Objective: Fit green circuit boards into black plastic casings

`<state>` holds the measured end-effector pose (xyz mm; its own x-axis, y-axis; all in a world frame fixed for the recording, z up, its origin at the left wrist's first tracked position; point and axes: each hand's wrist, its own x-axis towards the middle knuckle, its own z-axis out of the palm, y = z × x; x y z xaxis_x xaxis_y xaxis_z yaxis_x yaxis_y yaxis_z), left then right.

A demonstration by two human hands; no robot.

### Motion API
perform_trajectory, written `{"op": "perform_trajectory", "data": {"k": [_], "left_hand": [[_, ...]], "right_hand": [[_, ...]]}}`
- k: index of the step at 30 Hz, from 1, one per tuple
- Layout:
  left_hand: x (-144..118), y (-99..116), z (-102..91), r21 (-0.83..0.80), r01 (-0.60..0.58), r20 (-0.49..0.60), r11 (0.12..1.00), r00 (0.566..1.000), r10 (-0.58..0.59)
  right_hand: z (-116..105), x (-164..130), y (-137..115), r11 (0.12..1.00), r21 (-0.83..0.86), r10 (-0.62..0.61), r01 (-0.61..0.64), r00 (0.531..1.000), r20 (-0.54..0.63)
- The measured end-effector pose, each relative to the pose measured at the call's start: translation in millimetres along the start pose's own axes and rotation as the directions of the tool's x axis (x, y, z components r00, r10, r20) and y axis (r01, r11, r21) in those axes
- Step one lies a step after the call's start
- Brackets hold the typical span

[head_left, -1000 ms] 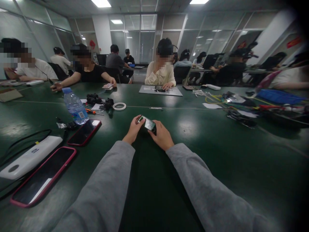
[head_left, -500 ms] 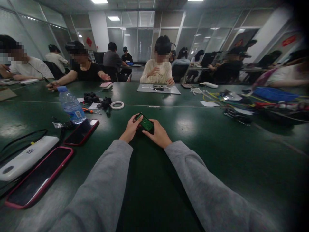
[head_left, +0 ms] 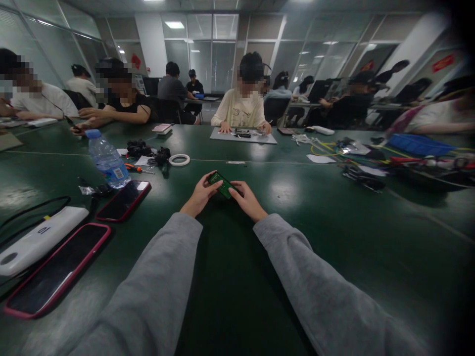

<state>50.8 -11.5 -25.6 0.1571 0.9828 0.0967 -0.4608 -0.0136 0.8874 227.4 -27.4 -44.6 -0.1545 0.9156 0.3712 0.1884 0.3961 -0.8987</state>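
- A person in grey sleeves is holding a small green circuit board [head_left: 221, 184] between both hands, just above a dark green table [head_left: 334, 232].
- The left hand [head_left: 200, 194] is pinching the board's left end, thumb on top; its grip is clenched on the board.
- The right hand [head_left: 248, 200] is grasping the board's right end with its fingertips, also closed on it.
- The board is sitting tilted, near the middle of the table's near half, straight ahead of the person.
- Left of the board, a phone in a red case [head_left: 124, 200] is lying face up; beyond it a water bottle [head_left: 107, 159] is standing upright.
- Further left of the board, a white power bank [head_left: 35, 241] and a second phone in a pink case [head_left: 55, 269] are lying side by side.
- Beyond the board, a white tape ring [head_left: 179, 159] is lying flat.
- Risk, as a judgement: held only by its ends, the board could be slipping from the fingers and dropping onto the hard table, or flexing if squeezed.
- The table is glossy, reflecting ceiling lights; cables and tools are cluttering it far right of the board.
- The room is a glass-walled office; other people are sitting and working across the table.
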Motion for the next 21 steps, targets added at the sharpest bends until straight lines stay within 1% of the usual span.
{"op": "perform_trajectory", "data": {"k": [3,7,11,16,21], "left_hand": [[-2.1,-0.1,1.3,0.003,-0.015,0.033,1.000,0.999,0.015],[-4.3,0.2,2.4,0.029,-0.044,0.044,0.999,0.998,0.043],[-4.2,-1.3,3.5,0.116,-0.079,0.062,0.990,0.995,0.072],[-2.6,-5.0,7.7,0.252,-0.091,0.040,0.963,0.996,0.084],[-3.7,-3.4,10.3,0.269,-0.090,0.038,0.959,0.996,0.082]], "right_hand": [[-1.0,-0.4,-3.4,0.999,0.037,0.022,-0.022,1.000,0.003],[-1.5,-1.1,-6.8,0.999,0.030,0.040,-0.040,0.999,0.011],[-0.9,-0.2,-5.9,0.999,0.021,0.039,-0.039,0.999,-0.012],[-0.6,1.3,-4.1,0.998,0.035,0.053,-0.051,0.996,-0.068],[-0.5,1.1,-5.0,0.995,0.071,0.077,-0.072,0.994,-0.076]]}}
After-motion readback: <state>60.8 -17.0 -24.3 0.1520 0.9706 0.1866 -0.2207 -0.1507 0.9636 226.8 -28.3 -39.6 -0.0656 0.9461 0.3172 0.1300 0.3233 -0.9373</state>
